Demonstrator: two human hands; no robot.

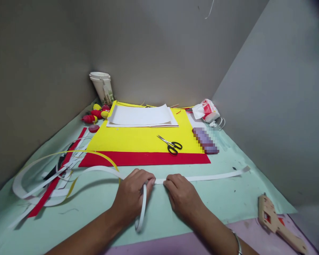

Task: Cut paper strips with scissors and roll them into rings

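A long white strip point(215, 176), paper or tape by its look, runs across the mat in front of me. My left hand point(135, 189) is closed around it near the middle. Just to the right, my right hand point(182, 194) pinches the same strip, leaving a short flat stretch between the two. Out of the left fist hangs a narrow white loop point(141, 212); whether it belongs to the same strip is hidden in the fingers. Left of the hands, white and yellow banding point(98, 153) curls in wide loops. The strip's right end lies out on the mat.
Black-handled scissors point(172, 146) lie on yellow sheets point(138, 140) beyond my hands, with white paper point(142, 115) behind. A glue gun point(278, 225) is at right front. Red and white strips point(55, 182) lie left. A cup point(102, 86) and tissue pack point(210, 110) stand near the walls.
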